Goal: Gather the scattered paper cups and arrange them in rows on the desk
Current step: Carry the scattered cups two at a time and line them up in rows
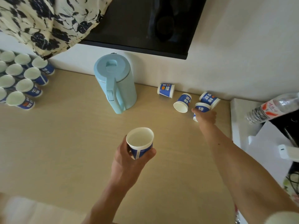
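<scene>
Pale wood table (72, 135) against a white wall. Upper left, rows of standing paper cups (24, 80); centre, light-blue kettle (115, 83). Lower centre, left grip (129, 159) curled round an upright cup (140, 141). Right of centre, three tipped cups (182, 102) by the wall, right grip (207, 118) clasping a fourth cup (202, 108). Far right, water bottle (273, 109).

A pale blue kettle (115, 83) stands by the wall (234, 54), below a dark screen (142, 23). Floral cloth (40, 21) hangs at upper left. A water bottle (273, 109) lies tilted at right.
</scene>
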Action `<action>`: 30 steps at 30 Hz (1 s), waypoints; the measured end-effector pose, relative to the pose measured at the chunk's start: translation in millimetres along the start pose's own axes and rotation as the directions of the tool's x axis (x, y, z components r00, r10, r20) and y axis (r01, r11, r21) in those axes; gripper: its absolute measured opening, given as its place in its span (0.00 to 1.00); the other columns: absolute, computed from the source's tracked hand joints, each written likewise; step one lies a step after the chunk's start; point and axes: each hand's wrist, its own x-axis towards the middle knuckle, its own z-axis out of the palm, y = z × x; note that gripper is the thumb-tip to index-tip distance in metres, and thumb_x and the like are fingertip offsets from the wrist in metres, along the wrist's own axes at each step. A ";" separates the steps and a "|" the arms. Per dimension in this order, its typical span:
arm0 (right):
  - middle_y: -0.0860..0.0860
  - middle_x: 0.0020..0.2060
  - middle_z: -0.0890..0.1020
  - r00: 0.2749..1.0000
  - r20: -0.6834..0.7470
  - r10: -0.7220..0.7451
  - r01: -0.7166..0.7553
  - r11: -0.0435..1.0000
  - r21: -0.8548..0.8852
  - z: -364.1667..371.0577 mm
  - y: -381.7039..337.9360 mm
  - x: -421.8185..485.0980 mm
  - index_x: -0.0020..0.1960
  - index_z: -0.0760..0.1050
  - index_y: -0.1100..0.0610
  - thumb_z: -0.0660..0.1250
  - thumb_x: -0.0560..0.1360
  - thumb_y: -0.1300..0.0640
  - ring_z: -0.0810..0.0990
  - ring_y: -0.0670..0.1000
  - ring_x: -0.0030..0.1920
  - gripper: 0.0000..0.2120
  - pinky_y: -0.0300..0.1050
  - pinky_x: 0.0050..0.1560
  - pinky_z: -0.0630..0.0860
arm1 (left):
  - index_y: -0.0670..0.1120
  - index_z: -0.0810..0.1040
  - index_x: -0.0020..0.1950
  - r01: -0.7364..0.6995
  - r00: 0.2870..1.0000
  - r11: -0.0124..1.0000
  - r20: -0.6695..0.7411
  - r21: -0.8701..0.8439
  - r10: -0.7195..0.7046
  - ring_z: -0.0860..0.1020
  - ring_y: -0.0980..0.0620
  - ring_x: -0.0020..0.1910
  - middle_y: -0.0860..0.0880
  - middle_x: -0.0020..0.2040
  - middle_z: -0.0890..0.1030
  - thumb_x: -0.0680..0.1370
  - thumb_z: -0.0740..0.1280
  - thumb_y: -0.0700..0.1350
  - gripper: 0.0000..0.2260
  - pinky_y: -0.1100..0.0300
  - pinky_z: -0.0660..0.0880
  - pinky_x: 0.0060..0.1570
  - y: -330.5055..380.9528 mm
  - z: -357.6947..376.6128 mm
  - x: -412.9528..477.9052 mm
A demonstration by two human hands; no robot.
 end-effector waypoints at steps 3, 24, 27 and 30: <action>0.56 0.65 0.78 1.000 0.002 -0.010 0.010 0.999 0.047 1.5 8.6 4.3 0.72 0.64 0.59 0.81 0.66 0.46 0.81 0.59 0.60 0.42 0.60 0.65 0.77 | 0.58 0.80 0.55 -0.008 1.000 1.000 -0.025 0.012 0.008 0.83 0.60 0.45 0.59 0.47 0.85 0.60 0.77 0.59 0.24 0.68 0.77 0.41 -4.5 -14.7 -3.8; 0.50 0.51 0.84 0.733 0.412 -0.541 0.255 0.780 0.571 27.9 14.0 -396.8 0.58 0.75 0.53 0.79 0.59 0.54 0.84 0.47 0.47 0.29 0.34 0.42 0.78 | 0.52 0.81 0.54 -0.189 0.960 0.966 -0.242 -0.178 0.143 0.84 0.59 0.41 0.54 0.44 0.86 0.68 0.76 0.46 0.16 0.70 0.76 0.39 -10.2 -183.5 -101.8; 0.47 0.52 0.84 0.639 0.451 -0.623 0.299 0.742 0.601 31.3 6.8 -455.7 0.60 0.76 0.50 0.80 0.61 0.54 0.85 0.46 0.48 0.29 0.32 0.42 0.78 | 0.52 0.80 0.55 -0.231 0.936 0.950 -0.315 -0.209 0.158 0.84 0.59 0.41 0.54 0.45 0.86 0.68 0.76 0.45 0.17 0.71 0.77 0.39 -20.4 -223.2 -128.9; 0.49 0.53 0.84 0.565 0.461 -0.684 0.350 0.705 0.617 40.1 2.2 -505.2 0.61 0.75 0.51 0.80 0.67 0.63 0.85 0.47 0.49 0.26 0.33 0.43 0.79 | 0.52 0.80 0.56 -0.273 0.901 0.930 -0.405 -0.246 0.158 0.83 0.59 0.41 0.54 0.45 0.86 0.66 0.77 0.46 0.19 0.70 0.76 0.38 -30.2 -266.1 -154.3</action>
